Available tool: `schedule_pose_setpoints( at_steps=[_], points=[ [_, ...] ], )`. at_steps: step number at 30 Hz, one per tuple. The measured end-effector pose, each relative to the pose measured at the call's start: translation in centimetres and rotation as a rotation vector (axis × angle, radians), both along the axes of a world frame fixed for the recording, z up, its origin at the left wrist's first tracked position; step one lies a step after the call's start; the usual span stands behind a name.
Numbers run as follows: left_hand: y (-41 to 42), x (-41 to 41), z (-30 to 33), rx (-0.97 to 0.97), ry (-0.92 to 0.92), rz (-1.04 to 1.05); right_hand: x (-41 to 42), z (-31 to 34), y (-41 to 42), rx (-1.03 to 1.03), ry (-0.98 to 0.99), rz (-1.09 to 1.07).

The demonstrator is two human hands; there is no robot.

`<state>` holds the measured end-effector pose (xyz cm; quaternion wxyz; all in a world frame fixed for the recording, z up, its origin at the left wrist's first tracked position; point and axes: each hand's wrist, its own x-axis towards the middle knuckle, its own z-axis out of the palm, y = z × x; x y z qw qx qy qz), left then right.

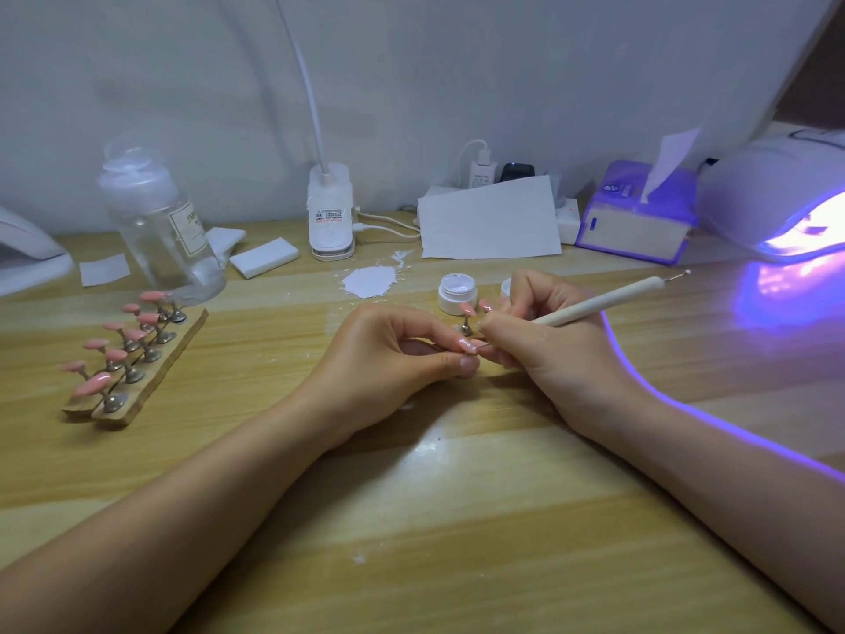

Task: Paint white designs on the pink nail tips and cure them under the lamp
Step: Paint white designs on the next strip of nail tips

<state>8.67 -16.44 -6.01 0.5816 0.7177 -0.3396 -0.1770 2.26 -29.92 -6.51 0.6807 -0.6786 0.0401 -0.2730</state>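
— Left of the grip, what is waiting?

— 1 wooden rack of pink nail tips on small metal stands (132, 359), well apart from both hands, none visibly painted yet.

— And the step in hand?

— Painting, I judge. The left hand (388, 354) pinches 1 glossy pink nail tip (468, 345) between thumb and curled fingers. Touching it from the right, the right hand (544, 340) grasps a slim cream-coloured dotting pen (599, 304) like a pencil, its free metal end slanting up and away. Both forearms rest on the pale wooden table (457, 519).

— Next?

— Probably fine, steady strokes. Just behind the grip stands the open white pot of paint (457, 292); far right glows the white curing lamp with violet light (786, 208).
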Motion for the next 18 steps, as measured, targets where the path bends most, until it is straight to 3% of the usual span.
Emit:
schedule_pose_setpoints(
  at_steps=[18],
  points=[
    [0.07, 0.12, -0.08, 0.034, -0.011, 0.015, -0.15, 0.2, 0.15, 0.007, 0.043, 0.002]
  ],
)
